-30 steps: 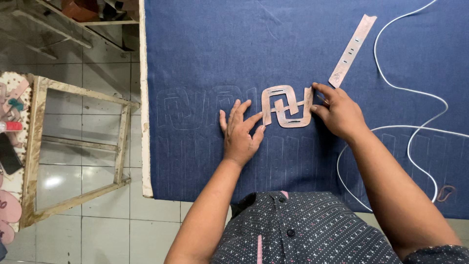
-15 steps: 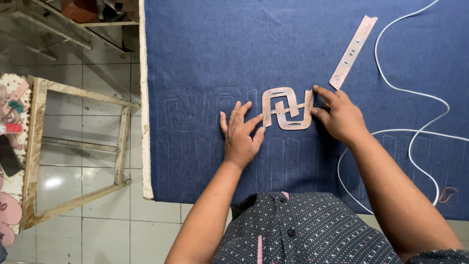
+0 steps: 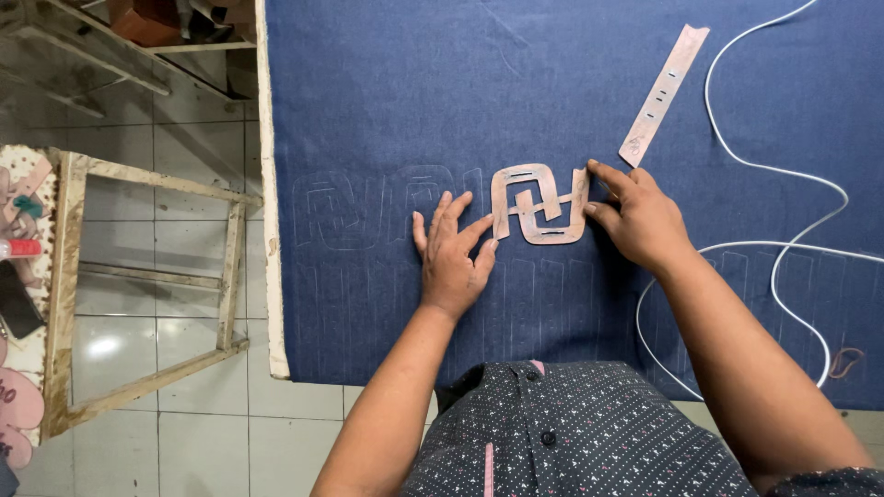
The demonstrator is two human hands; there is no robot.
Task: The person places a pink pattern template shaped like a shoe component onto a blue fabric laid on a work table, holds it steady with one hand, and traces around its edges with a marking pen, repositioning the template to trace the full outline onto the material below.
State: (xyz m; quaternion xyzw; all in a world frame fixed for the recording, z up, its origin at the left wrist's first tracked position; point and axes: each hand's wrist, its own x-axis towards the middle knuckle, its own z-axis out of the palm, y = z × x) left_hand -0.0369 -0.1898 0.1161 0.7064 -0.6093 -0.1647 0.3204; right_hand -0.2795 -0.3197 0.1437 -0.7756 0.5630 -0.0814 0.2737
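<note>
A pinkish meander-shaped template (image 3: 537, 208) lies flat on the dark blue cloth (image 3: 479, 83). My left hand (image 3: 453, 256) rests flat on the cloth with fingers spread, its fingertips touching the template's left edge. My right hand (image 3: 635, 219) presses thumb and fingertips against the template's right edge. Faint chalk outlines (image 3: 368, 207) of the same shape run in a row to the left of the template.
A pinkish strip template (image 3: 663, 94) with slots lies above my right hand. A white cord (image 3: 783, 244) winds over the cloth's right side. Left of the table edge stand a wooden frame (image 3: 147, 294) and tiled floor (image 3: 184, 433).
</note>
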